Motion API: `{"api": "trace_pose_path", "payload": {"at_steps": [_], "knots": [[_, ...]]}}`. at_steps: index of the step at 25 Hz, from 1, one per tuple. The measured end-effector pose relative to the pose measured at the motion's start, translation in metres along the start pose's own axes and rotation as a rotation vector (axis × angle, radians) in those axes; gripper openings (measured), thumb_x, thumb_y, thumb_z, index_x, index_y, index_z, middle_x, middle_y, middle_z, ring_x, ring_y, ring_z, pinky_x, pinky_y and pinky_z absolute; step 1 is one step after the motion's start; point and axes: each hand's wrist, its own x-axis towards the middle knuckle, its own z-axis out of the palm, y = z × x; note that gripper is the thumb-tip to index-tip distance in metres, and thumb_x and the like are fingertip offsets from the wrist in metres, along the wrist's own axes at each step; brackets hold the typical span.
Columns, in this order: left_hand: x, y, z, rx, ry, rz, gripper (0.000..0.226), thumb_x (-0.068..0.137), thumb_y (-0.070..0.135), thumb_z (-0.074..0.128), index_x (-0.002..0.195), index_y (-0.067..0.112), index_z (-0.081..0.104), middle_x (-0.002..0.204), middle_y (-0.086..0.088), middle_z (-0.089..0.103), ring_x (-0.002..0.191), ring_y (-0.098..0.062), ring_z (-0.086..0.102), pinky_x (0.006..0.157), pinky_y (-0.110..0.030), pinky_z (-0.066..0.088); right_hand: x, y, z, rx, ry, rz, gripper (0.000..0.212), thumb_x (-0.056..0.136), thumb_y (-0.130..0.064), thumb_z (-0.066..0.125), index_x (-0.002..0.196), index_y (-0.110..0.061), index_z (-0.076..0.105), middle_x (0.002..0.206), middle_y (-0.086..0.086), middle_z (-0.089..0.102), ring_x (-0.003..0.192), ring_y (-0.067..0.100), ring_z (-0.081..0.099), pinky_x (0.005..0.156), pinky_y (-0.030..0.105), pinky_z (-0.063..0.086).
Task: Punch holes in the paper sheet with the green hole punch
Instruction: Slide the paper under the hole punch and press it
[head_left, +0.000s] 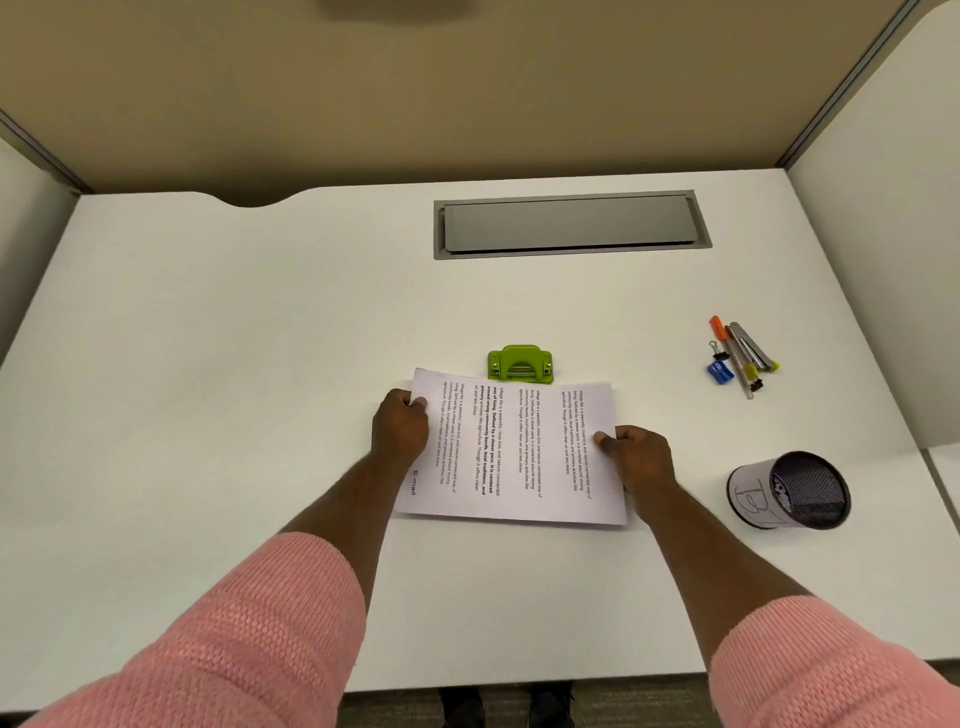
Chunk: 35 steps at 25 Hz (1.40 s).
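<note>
You've got the paper sheet (511, 452) pinched at both short edges, left hand (400, 428) and right hand (636, 460), thumbs on top, so it stays flat and square. Its far long edge sits at the mouth of the green hole punch (519, 362) on the desk (260, 338). I'd say you're lining up to feed it in; no holes visible yet

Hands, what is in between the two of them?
The paper sheet, in the head view: the left hand pinches one edge, the right hand the other.
</note>
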Motion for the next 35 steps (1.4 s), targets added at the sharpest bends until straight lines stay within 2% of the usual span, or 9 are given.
{"api": "trace_pose_path", "payload": {"at_steps": [3,6,11,16,20,23,27,31,35], "knots": [[0.0,-0.003,0.001,0.021,-0.003,-0.017,0.021,0.1,0.023,0.053,0.11,0.007,0.06,0.115,-0.012,0.067,0.097,-0.027,0.056,0.083,-0.029,0.039,0.002,0.001,-0.003,-0.024,-0.019,0.012,0.013,0.085,-0.016,0.077,0.081,-0.006,0.069,0.086,0.012,0.073,0.071,0.027,0.065,0.061,0.03,0.05],[0.001,-0.003,0.001,0.029,-0.005,-0.031,0.019,0.1,0.024,0.054,0.108,0.009,0.06,0.114,-0.011,0.067,0.091,-0.023,0.052,0.082,-0.03,0.039,0.004,0.0,-0.004,-0.037,-0.024,0.016,0.013,0.085,-0.017,0.077,0.089,-0.006,0.072,0.088,0.01,0.073,0.073,0.026,0.067,0.061,0.028,0.049],[0.001,0.001,0.001,0.048,-0.011,-0.035,0.02,0.099,0.025,0.054,0.108,0.009,0.061,0.115,-0.011,0.068,0.098,-0.027,0.058,0.082,-0.028,0.038,0.007,-0.008,-0.002,-0.092,-0.022,-0.013,0.01,0.085,-0.019,0.077,0.077,-0.016,0.071,0.075,0.001,0.072,0.059,0.016,0.064,0.048,0.02,0.043],[-0.005,0.009,0.001,0.077,0.002,-0.042,0.023,0.097,0.026,0.053,0.112,0.009,0.059,0.117,-0.011,0.068,0.101,-0.029,0.061,0.08,-0.029,0.041,0.009,-0.012,-0.004,-0.066,-0.011,-0.003,0.013,0.084,-0.018,0.077,0.073,-0.018,0.07,0.079,0.002,0.074,0.064,0.019,0.067,0.057,0.024,0.048],[-0.006,0.028,0.005,0.209,0.063,-0.003,0.038,0.09,0.03,0.058,0.123,0.01,0.055,0.124,-0.011,0.064,0.116,-0.032,0.06,0.094,-0.04,0.049,0.013,-0.014,-0.003,-0.056,-0.003,-0.009,0.011,0.084,-0.016,0.077,0.076,-0.016,0.071,0.086,0.007,0.075,0.075,0.027,0.069,0.074,0.038,0.059],[-0.005,0.041,0.01,0.411,0.109,0.172,0.057,0.088,0.037,0.061,0.139,0.015,0.047,0.139,-0.008,0.051,0.132,-0.029,0.046,0.105,-0.045,0.039,0.015,-0.014,-0.002,-0.036,-0.005,-0.003,0.009,0.084,-0.014,0.077,0.077,-0.014,0.072,0.089,0.011,0.075,0.076,0.028,0.069,0.079,0.042,0.059],[0.006,0.062,0.018,0.467,-0.04,0.555,0.074,0.086,0.042,0.07,0.15,0.021,0.04,0.156,-0.003,0.041,0.145,-0.022,0.035,0.118,-0.039,0.026,0.019,-0.015,-0.005,-0.02,-0.006,0.003,0.016,0.084,-0.015,0.078,0.093,-0.002,0.075,0.094,0.015,0.076,0.075,0.027,0.067,0.076,0.04,0.058],[0.017,0.084,0.03,0.437,-0.325,0.579,0.082,0.081,0.036,0.08,0.151,0.024,0.041,0.153,-0.002,0.047,0.142,-0.023,0.041,0.116,-0.034,0.029,0.024,-0.012,-0.007,0.013,-0.01,0.027,0.025,0.083,-0.016,0.079,0.099,0.002,0.073,0.099,0.019,0.075,0.085,0.033,0.071,0.085,0.048,0.06],[0.022,0.093,0.038,0.565,-0.371,0.596,0.083,0.079,0.036,0.081,0.15,0.022,0.041,0.149,-0.004,0.051,0.138,-0.026,0.045,0.113,-0.04,0.035,0.028,-0.013,-0.007,-0.009,-0.026,0.007,0.028,0.082,-0.016,0.078,0.088,0.009,0.069,0.098,0.029,0.071,0.074,0.027,0.061,0.085,0.056,0.055]]}}
